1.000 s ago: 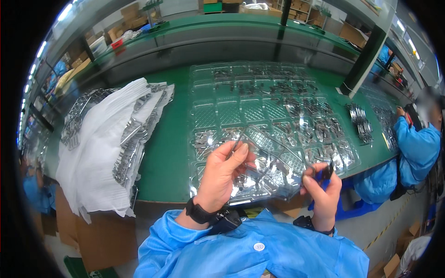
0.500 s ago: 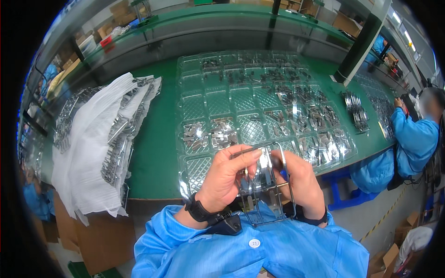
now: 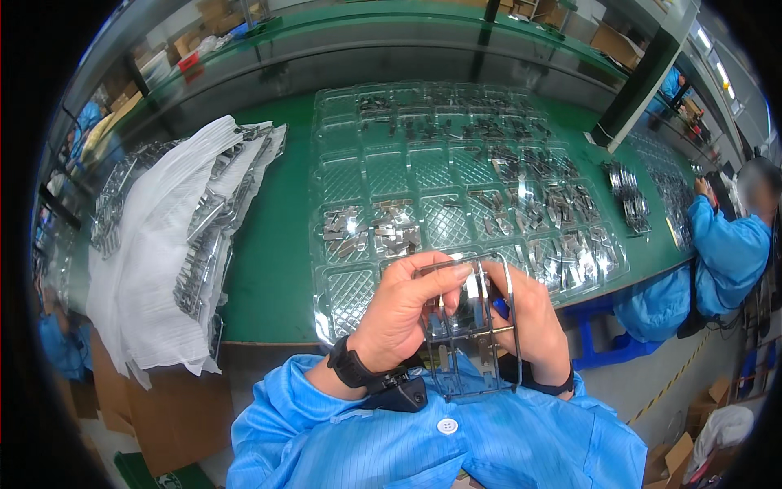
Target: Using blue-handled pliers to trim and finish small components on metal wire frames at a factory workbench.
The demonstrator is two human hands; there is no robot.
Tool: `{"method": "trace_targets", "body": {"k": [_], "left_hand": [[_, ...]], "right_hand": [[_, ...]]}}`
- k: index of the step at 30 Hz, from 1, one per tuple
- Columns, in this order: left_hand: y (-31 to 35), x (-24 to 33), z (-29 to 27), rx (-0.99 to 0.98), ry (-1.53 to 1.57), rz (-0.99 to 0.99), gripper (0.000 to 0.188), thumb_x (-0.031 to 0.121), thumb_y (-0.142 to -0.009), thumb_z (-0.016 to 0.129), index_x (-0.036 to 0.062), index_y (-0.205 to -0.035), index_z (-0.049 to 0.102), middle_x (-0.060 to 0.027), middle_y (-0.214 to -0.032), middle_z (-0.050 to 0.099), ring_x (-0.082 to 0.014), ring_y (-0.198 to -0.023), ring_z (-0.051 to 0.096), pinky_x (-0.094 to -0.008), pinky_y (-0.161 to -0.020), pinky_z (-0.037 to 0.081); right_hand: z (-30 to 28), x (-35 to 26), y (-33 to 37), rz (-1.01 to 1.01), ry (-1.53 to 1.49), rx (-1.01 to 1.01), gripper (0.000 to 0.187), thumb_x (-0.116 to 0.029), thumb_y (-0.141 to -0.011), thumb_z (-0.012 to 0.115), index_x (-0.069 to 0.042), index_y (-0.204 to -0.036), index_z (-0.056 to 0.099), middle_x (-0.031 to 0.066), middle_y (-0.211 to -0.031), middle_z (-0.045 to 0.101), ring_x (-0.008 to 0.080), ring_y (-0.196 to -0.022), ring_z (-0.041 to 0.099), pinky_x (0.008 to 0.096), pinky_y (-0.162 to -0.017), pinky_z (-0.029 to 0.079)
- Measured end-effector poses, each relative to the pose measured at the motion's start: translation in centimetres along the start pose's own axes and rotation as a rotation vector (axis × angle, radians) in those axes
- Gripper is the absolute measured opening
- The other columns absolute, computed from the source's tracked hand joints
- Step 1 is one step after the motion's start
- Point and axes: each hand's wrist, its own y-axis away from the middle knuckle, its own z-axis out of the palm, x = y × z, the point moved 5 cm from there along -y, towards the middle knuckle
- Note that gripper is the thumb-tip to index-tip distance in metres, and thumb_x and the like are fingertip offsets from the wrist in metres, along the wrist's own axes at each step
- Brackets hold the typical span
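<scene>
A dark metal wire frame (image 3: 476, 332) with cross bars and flat strips stands in front of my chest. My left hand (image 3: 397, 314) is closed on its upper left side, thumb laid along the top bar. Behind the frame's right side is my right hand (image 3: 529, 314), with its fingers curled inward. A small blue piece (image 3: 500, 308) shows beside those fingers; the bars partly hide what they grip. Just beyond both hands lies a clear plastic compartment tray (image 3: 350, 181), holding many small flat metal pieces (image 3: 397, 238).
White foam sheets (image 3: 159, 244) with wire frames between them are stacked at the left of the green table (image 3: 265, 281). More metal parts (image 3: 626, 198) lie right of the tray, near a post (image 3: 639, 77). A co-worker in blue (image 3: 729, 244) sits at the far right.
My right fingers have shifted behind the frame. A dark round end beside them no longer shows, and a small blue piece does. My left hand keeps its hold.
</scene>
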Motion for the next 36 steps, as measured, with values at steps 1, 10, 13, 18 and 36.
{"method": "trace_targets", "body": {"k": [1, 10, 13, 18, 36], "left_hand": [[0.06, 0.02, 0.07, -0.005, 0.016, -0.004, 0.008, 0.009, -0.087, 0.061, 0.0016, -0.085, 0.06, -0.0008, -0.062, 0.054, -0.0073, -0.055, 0.049, -0.0205, -0.052, 0.038], [-0.09, -0.08, 0.11, -0.022, 0.051, 0.018, 0.009, 0.009, -0.087, 0.06, 0.0013, -0.084, 0.059, -0.0013, -0.061, 0.054, -0.0079, -0.055, 0.048, -0.0209, -0.053, 0.038], [0.05, 0.02, 0.1, -0.013, 0.054, 0.02, 0.009, 0.009, -0.087, 0.06, 0.0012, -0.084, 0.06, -0.0013, -0.061, 0.054, -0.008, -0.055, 0.048, -0.0209, -0.053, 0.038], [0.04, -0.12, 0.05, -0.009, 0.051, 0.012, 0.008, 0.009, -0.087, 0.06, 0.0009, -0.085, 0.06, -0.0014, -0.061, 0.054, -0.008, -0.055, 0.048, -0.0209, -0.053, 0.038], [-0.26, -0.64, -0.1, -0.003, 0.041, -0.021, 0.007, 0.008, -0.087, 0.061, 0.0004, -0.086, 0.06, -0.0006, -0.062, 0.053, -0.0067, -0.054, 0.048, -0.0204, -0.051, 0.038]], "right_hand": [[-0.04, -0.06, 0.05, 0.005, 0.011, -0.004, 0.039, 0.001, -0.073, 0.064, -0.002, -0.11, 0.054, 0.0156, -0.084, 0.06, 0.0343, -0.077, 0.06, 0.0396, -0.064, 0.048], [-0.17, 0.03, 0.13, -0.033, 0.004, 0.037, 0.043, 0.001, -0.072, 0.065, 0.0, -0.113, 0.053, 0.0146, -0.08, 0.059, 0.0322, -0.072, 0.06, 0.0383, -0.062, 0.048], [-0.16, -0.14, -0.01, -0.044, 0.006, 0.055, 0.042, 0.001, -0.071, 0.065, 0.001, -0.112, 0.053, 0.0147, -0.08, 0.059, 0.0323, -0.072, 0.06, 0.0382, -0.062, 0.048], [-0.09, -0.13, 0.02, -0.027, 0.013, 0.048, 0.042, 0.001, -0.071, 0.065, 0.001, -0.111, 0.053, 0.0152, -0.083, 0.059, 0.0327, -0.075, 0.06, 0.0385, -0.064, 0.048], [-0.37, -0.12, 0.22, 0.024, 0.076, -0.088, 0.031, -0.002, -0.074, 0.065, 0.001, -0.103, 0.053, 0.018, -0.079, 0.06, 0.0361, -0.071, 0.061, 0.0415, -0.059, 0.048]]}}
